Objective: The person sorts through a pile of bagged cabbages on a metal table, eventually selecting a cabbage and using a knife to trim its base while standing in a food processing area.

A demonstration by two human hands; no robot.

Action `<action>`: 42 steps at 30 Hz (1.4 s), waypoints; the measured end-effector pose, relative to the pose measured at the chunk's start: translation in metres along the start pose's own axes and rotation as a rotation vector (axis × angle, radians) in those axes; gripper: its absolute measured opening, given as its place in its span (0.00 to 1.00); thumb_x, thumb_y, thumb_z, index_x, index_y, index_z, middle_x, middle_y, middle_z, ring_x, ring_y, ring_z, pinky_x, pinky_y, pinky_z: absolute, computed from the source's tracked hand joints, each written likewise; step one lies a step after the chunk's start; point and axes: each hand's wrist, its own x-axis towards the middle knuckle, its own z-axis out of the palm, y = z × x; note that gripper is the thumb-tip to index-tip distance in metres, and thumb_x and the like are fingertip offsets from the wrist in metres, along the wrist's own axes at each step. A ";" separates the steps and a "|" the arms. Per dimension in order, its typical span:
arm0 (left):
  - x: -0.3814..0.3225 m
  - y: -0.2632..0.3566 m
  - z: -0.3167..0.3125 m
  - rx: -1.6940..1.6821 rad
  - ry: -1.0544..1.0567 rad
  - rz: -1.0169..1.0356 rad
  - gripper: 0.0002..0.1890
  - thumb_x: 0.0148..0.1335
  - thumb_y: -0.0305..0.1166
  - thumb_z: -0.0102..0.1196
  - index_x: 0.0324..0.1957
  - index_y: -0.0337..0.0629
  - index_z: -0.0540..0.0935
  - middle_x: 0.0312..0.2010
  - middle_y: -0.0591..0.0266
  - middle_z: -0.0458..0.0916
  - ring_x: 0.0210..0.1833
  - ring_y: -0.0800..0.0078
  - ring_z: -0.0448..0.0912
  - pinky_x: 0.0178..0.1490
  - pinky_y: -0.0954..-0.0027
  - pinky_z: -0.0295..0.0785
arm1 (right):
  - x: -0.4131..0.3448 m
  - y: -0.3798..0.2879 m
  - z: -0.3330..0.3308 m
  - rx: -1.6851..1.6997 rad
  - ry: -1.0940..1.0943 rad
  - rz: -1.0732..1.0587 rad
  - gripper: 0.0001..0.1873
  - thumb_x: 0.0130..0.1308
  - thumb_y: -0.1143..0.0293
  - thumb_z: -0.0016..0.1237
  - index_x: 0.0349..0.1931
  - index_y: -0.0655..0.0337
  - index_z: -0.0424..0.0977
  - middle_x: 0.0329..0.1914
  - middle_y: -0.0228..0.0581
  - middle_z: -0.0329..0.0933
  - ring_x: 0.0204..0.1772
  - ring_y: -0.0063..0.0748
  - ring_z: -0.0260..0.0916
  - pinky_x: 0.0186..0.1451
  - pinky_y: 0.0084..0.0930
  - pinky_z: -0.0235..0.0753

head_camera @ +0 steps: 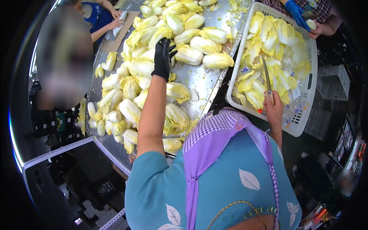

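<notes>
My left hand, in a black glove, reaches over a heap of napa cabbages on a metal table. Its fingers are spread beside a cabbage; whether they touch it is hard to tell. My bare right hand grips the handle of a knife. The blade points away from me, above a white plastic crate. Loose yellow cabbage leaves and clear plastic wrappers lie in the crate.
The metal table carries leaf scraps. Across at the left, a person's hands rest by a cleaver-like blade on a board. At the upper right, another person's blue-gloved hand works over the crate's edge. An empty-looking crate stands beyond.
</notes>
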 end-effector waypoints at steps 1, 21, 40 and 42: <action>-0.018 -0.012 -0.009 0.073 -0.031 -0.054 0.22 0.69 0.40 0.52 0.61 0.45 0.68 0.52 0.60 0.76 0.50 0.67 0.77 0.51 0.60 0.74 | 0.002 -0.001 0.001 -0.019 -0.004 -0.017 0.12 0.71 0.63 0.49 0.43 0.64 0.74 0.22 0.26 0.68 0.25 0.13 0.60 0.29 0.16 0.61; -0.052 -0.121 0.080 1.244 -0.359 0.146 0.45 0.62 0.56 0.54 0.74 0.51 0.50 0.52 0.44 0.78 0.51 0.48 0.79 0.53 0.54 0.73 | 0.002 -0.020 0.021 0.107 -0.123 -0.073 0.14 0.70 0.61 0.53 0.43 0.63 0.72 0.26 0.25 0.69 0.30 0.14 0.63 0.33 0.16 0.65; 0.091 -0.114 0.213 -0.107 -0.148 -0.129 0.40 0.63 0.38 0.60 0.71 0.55 0.49 0.53 0.54 0.77 0.49 0.66 0.77 0.50 0.60 0.74 | -0.016 -0.018 0.010 0.071 -0.033 0.031 0.09 0.71 0.65 0.49 0.45 0.60 0.72 0.24 0.26 0.68 0.25 0.13 0.62 0.27 0.14 0.62; 0.088 -0.089 0.208 0.075 -0.182 -0.048 0.40 0.62 0.36 0.63 0.70 0.52 0.52 0.49 0.55 0.77 0.46 0.70 0.75 0.46 0.64 0.73 | -0.020 -0.009 0.004 0.051 -0.045 0.021 0.10 0.72 0.64 0.49 0.45 0.60 0.72 0.23 0.26 0.67 0.23 0.13 0.62 0.25 0.14 0.60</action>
